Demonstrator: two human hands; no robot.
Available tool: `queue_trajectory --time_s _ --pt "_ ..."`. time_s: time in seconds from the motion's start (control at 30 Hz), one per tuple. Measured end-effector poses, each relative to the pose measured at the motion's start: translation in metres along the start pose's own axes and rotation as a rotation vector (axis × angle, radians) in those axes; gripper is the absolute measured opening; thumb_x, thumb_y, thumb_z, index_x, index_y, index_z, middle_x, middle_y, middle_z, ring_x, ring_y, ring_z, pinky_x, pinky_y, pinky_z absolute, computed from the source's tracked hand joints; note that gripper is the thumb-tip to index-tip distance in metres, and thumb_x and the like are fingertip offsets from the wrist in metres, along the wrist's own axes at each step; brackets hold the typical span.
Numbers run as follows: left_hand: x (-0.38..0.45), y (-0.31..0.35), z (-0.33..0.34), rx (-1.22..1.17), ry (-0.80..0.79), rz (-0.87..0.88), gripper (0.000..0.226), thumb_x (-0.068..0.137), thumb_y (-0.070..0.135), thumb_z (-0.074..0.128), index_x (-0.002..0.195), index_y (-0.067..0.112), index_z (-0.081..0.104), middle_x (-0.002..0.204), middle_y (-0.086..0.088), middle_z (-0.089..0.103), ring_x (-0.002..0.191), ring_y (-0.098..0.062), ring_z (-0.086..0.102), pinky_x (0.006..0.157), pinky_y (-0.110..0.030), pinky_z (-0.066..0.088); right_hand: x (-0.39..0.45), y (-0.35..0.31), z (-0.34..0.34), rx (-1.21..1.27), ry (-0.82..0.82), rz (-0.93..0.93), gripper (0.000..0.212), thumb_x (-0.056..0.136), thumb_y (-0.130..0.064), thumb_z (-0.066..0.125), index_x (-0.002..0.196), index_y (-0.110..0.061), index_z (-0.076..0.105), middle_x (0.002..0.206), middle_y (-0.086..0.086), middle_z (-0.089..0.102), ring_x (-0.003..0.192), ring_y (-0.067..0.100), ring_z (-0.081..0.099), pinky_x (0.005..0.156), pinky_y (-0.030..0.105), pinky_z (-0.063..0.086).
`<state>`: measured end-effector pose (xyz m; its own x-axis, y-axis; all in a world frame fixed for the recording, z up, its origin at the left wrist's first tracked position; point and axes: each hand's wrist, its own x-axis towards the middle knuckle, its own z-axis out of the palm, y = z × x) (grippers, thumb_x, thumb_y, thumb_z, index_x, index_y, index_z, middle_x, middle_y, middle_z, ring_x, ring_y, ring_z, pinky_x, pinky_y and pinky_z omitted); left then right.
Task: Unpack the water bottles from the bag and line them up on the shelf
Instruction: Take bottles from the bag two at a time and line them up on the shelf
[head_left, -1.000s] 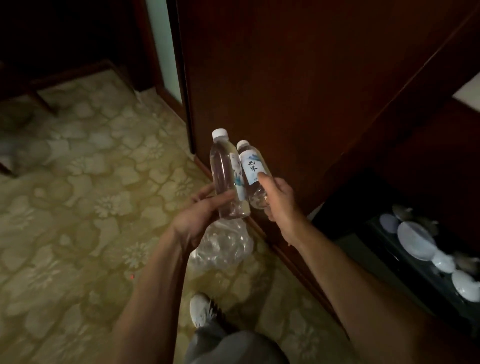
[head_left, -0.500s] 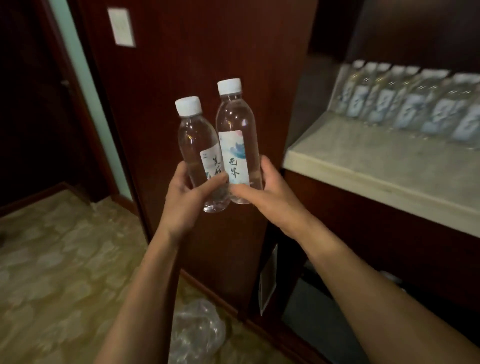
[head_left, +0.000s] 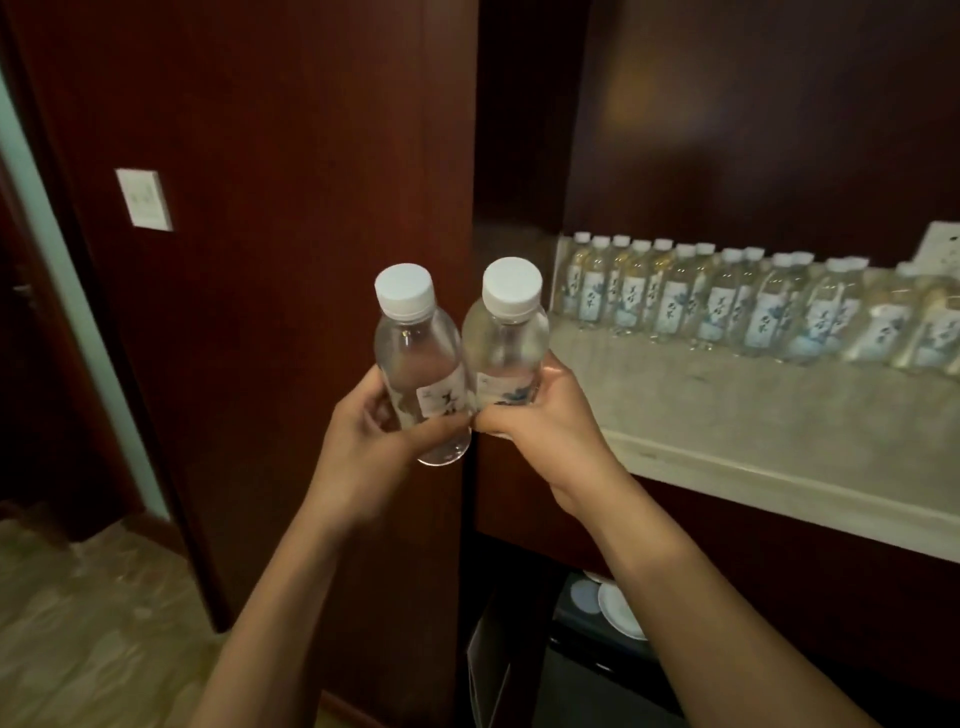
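Two water bottles are out of the bag and being carried to the shelf (head_left: 727, 415), so the step in hand looks like the transfer, with placing to follow. The left hand (head_left: 363, 441) is wrapped round the lower body of the left bottle (head_left: 418, 364), thumb across the front near its label; the right hand (head_left: 550, 431) grasps the right bottle (head_left: 506, 343) the same way, from below and behind. The two bottles stand side by side at the centre of the view, touching or very nearly so at the shoulders. The bag itself is not in sight.

Both bottles are upright, long axes running roughly 6 to 12 o'clock, white caps at 12. The left one leans slightly, its cap tipped toward 11 and its base toward 5; the right one is closer to vertical.

The shelf lies at about 3 o'clock from the hands, a pale stone ledge set in the dark wood cabinet (head_left: 291, 208). A row of bottles (head_left: 727, 301) already runs along its back edge, caps up, labels facing out.

My reading is that the next move calls for carrying both bottles toward 3 o'clock, keeping them vertical, and setting them down base-first on the bare front strip or at the row's near end, without knocking the standing ones
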<state>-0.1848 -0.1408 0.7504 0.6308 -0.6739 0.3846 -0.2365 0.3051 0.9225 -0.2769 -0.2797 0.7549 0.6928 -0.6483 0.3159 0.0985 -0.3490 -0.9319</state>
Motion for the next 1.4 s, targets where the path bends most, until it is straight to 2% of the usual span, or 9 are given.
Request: queue_trajectory --time_s 0.13,0.3,0.47,0.6,0.73,0.87,1.03,1.23,1.4 --pt "0.028 -0.002 0.006 -0.036 -0.148 -0.013 0.058 0.067 -0.006 0.077 0.122 0.006 0.06 0.109 -0.006 0.077 0.101 -0.019 0.073 0.081 -0.023 0.06 0.01 -0.007 -0.027 0.053 -0.012 0.028 0.056 0.068 0.02 0.07 0.105 -0.021 0.062 0.082 -0.01 0.076 0.079 0.0 0.072 0.061 0.012 0.052" --pt "0.065 -0.007 0.024 -0.086 -0.265 -0.029 0.061 0.068 -0.007 0.077 0.124 0.008 0.059 0.109 -0.01 0.076 0.1 -0.022 0.074 0.08 -0.027 0.061 0.026 -0.006 -0.051 0.052 0.053 0.11 0.059 0.068 0.015 0.072 0.109 -0.025 0.058 0.101 -0.002 0.075 0.1 0.015 0.071 0.083 0.034 0.059" --pt "0.093 -0.025 0.053 -0.219 -0.259 -0.109 0.073 0.063 0.004 0.089 0.125 0.007 0.051 0.116 -0.019 0.07 0.104 -0.03 0.072 0.082 -0.038 0.063 0.033 -0.001 -0.072 0.053 0.177 0.134 0.062 0.071 0.003 0.079 0.121 -0.023 0.053 0.111 -0.002 0.072 0.1 0.011 0.071 0.082 0.028 0.058" --pt "0.108 -0.029 0.082 -0.43 -0.258 -0.214 0.055 0.074 0.021 0.074 0.124 0.008 0.056 0.115 -0.02 0.072 0.094 -0.033 0.074 0.074 -0.046 0.063 0.032 0.005 -0.084 0.06 0.255 0.141 0.061 0.073 -0.006 0.083 0.122 -0.023 0.052 0.114 0.0 0.072 0.102 0.013 0.072 0.082 0.03 0.059" --pt "0.119 -0.037 0.109 -0.479 -0.37 -0.285 0.041 0.088 0.031 0.067 0.127 0.018 0.062 0.113 -0.012 0.075 0.105 -0.031 0.073 0.094 -0.055 0.055 0.023 0.01 -0.103 0.04 0.325 0.134 0.059 0.071 -0.03 0.084 0.123 -0.017 0.06 0.115 0.003 0.075 0.104 0.016 0.073 0.085 0.033 0.059" --pt "0.123 -0.046 0.141 -0.508 -0.488 -0.387 0.045 0.09 0.048 0.064 0.128 0.024 0.065 0.116 -0.008 0.075 0.108 -0.03 0.072 0.101 -0.057 0.05 0.008 0.007 -0.127 0.024 0.405 0.159 0.054 0.072 -0.047 0.073 0.117 -0.018 0.068 0.103 0.003 0.078 0.091 0.019 0.076 0.068 0.026 0.058" --pt "0.127 -0.048 0.189 -0.483 -0.51 -0.345 0.031 0.092 0.033 0.068 0.12 0.02 0.068 0.11 -0.011 0.076 0.102 -0.032 0.074 0.095 -0.06 0.054 0.002 0.02 -0.167 0.029 0.509 0.216 0.043 0.085 -0.024 0.076 0.121 -0.008 0.059 0.104 0.005 0.078 0.09 0.014 0.076 0.062 0.02 0.057" --pt "0.138 -0.055 0.263 -0.448 -0.519 -0.279 0.031 0.091 0.021 0.071 0.121 0.016 0.066 0.108 -0.012 0.076 0.098 -0.035 0.074 0.084 -0.052 0.06 0.003 0.038 -0.232 0.019 0.582 0.198 0.049 0.084 -0.021 0.077 0.117 -0.003 0.047 0.096 0.01 0.078 0.074 0.014 0.076 0.05 0.02 0.052" --pt "0.142 -0.064 0.332 -0.396 -0.503 -0.261 0.035 0.087 0.014 0.074 0.121 0.017 0.066 0.107 -0.009 0.077 0.094 -0.031 0.076 0.078 -0.047 0.062 0.003 0.063 -0.307 -0.052 0.59 0.17 0.045 0.081 -0.015 0.081 0.11 -0.002 0.049 0.103 0.016 0.075 0.087 0.026 0.076 0.068 0.038 0.063"
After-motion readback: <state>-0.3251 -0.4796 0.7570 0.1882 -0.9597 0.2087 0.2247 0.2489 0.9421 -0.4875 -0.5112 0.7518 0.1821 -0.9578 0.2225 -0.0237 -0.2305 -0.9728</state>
